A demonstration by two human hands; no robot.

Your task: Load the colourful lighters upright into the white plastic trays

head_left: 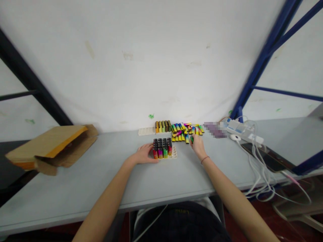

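Toward the middle of the table stands a white tray with holes, holding rows of upright lighters with black tops and red, purple and green bodies. The tray's right-hand holes show bare. My left hand is curled around its left side, thumb along the front edge and fingers at the lighters. Right of the tray, my right hand is closed on a green lighter with a dark end, mostly covered by the fingers. Just beyond it lies a pile of bright lighter-like pieces in yellow, blue, pink and green.
Against the wall sit a block of yellow-to-dark upright lighters and a second white tray. An opened cardboard box lies at left. On the right are a power strip, white cables, a dark phone-like device and blue posts.
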